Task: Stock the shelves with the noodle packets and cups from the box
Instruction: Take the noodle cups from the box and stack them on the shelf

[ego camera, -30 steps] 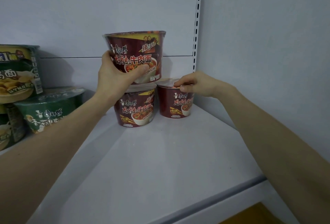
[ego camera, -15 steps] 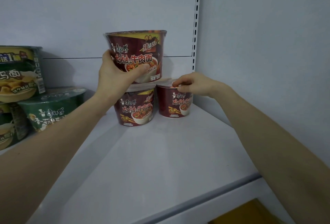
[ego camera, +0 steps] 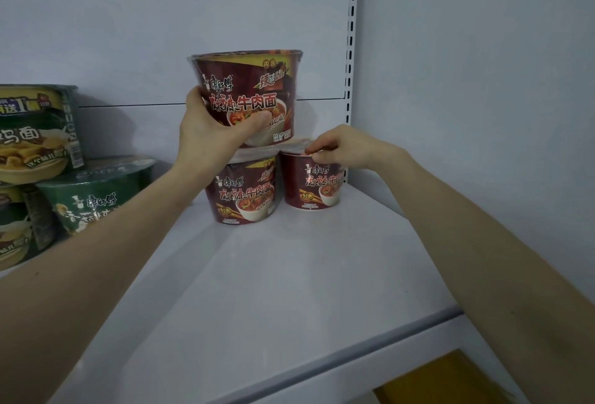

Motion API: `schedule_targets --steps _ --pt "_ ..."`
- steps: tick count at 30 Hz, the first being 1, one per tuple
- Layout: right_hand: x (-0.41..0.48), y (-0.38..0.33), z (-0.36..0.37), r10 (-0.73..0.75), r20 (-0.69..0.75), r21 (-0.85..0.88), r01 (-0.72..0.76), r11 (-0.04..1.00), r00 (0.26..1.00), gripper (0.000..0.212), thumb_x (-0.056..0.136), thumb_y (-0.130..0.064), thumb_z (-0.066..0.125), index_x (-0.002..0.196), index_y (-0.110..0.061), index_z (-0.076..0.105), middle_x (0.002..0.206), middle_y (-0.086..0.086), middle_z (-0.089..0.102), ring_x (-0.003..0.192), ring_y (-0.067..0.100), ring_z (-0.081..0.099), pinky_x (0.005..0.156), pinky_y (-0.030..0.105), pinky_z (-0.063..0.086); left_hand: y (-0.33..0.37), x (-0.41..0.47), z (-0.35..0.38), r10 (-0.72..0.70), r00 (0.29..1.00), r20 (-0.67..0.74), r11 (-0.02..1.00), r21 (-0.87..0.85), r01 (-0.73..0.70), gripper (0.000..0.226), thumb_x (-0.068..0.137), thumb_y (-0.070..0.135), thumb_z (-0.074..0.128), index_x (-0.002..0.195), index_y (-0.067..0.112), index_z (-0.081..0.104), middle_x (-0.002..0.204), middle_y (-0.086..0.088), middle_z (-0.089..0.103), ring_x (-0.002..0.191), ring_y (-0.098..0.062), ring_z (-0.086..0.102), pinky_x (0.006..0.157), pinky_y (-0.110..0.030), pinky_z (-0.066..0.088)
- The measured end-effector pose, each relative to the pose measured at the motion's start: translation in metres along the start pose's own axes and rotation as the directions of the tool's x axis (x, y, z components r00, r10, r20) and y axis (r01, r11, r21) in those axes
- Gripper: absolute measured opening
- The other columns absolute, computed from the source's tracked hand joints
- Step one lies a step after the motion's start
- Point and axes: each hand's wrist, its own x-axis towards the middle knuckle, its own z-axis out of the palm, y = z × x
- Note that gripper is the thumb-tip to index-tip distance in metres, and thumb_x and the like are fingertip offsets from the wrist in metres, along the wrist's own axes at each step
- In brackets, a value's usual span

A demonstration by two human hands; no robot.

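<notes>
Red film-wrapped noodle bowl (ego camera: 248, 97) unchanged: atop the matching lower red bowl (ego camera: 244, 194), 12 o'clock on the white shelf (ego camera: 289, 275), left hand (ego camera: 212, 133) grip still curled round it. Right hand (ego camera: 347, 149) keeps pinching the rim of the small red cup (ego camera: 314, 184) at 1 o'clock. Stack looks seated; release pending.

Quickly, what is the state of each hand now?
Left hand: grips the top red bowl.
Right hand: pinches the small red cup at its rim.

The only camera is on my head, looking forward and slightly down into the back right corner of the white shelf (ego camera: 289, 275). It sits close, so my left hand (ego camera: 209, 133) and right hand (ego camera: 349, 149) show mid-frame.
</notes>
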Motion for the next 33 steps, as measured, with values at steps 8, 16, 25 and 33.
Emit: schedule_targets --steps 8,16,25,33 --pt "0.003 0.005 0.006 -0.027 -0.046 -0.001 0.026 1.0 0.999 0.027 0.089 -0.014 0.059 0.116 -0.011 0.065 0.116 0.002 0.064 0.103 0.012 0.054 0.088 0.025 0.041 0.002 0.0 0.002 0.007 1.0 -0.005 1.0 0.008 -0.007 0.075 0.062 0.036 0.084 0.122 0.017 0.043 0.108 0.016 0.06 0.098 0.0 0.06 0.092 -0.03 0.05" --pt "-0.003 -0.006 -0.011 -0.014 -0.221 0.15 0.049 0.988 0.975 0.034 0.094 -0.02 0.05 0.126 -0.009 0.054 0.129 0.006 0.057 0.12 0.018 0.052 0.097 0.023 0.038 0.005 -0.002 0.004 0.008 1.0 0.009 1.0 -0.008 -0.008 0.077 0.06 0.037 0.084 0.123 0.014 0.046 0.108 0.014 0.062 0.095 0.003 0.06 0.084 -0.023 0.05" --pt "-0.015 -0.075 -0.037 -0.05 -0.299 0.444 0.185 0.877 0.953 0.066 0.085 -0.046 0.058 0.141 -0.024 0.03 0.128 -0.001 0.052 0.112 0.014 0.055 0.09 0.031 0.047 0.016 -0.008 0.016 0.03 0.998 -0.06 0.998 0.061 -0.027 0.08 0.057 0.044 0.084 0.119 0.021 0.041 0.103 0.016 0.058 0.095 -0.002 0.06 0.081 -0.023 0.049" --pt "0.005 -0.089 -0.019 0.022 -0.406 0.542 0.222 0.811 0.913 0.092 0.07 -0.032 0.079 0.142 -0.011 0.026 0.129 0.002 0.046 0.116 0.016 0.052 0.097 0.031 0.047 0.017 -0.014 0.03 0.066 0.993 -0.098 0.985 0.166 -0.049 0.107 0.052 0.066 0.068 0.136 0.012 0.03 0.124 -0.007 0.053 0.112 -0.022 0.055 0.091 -0.043 0.049"
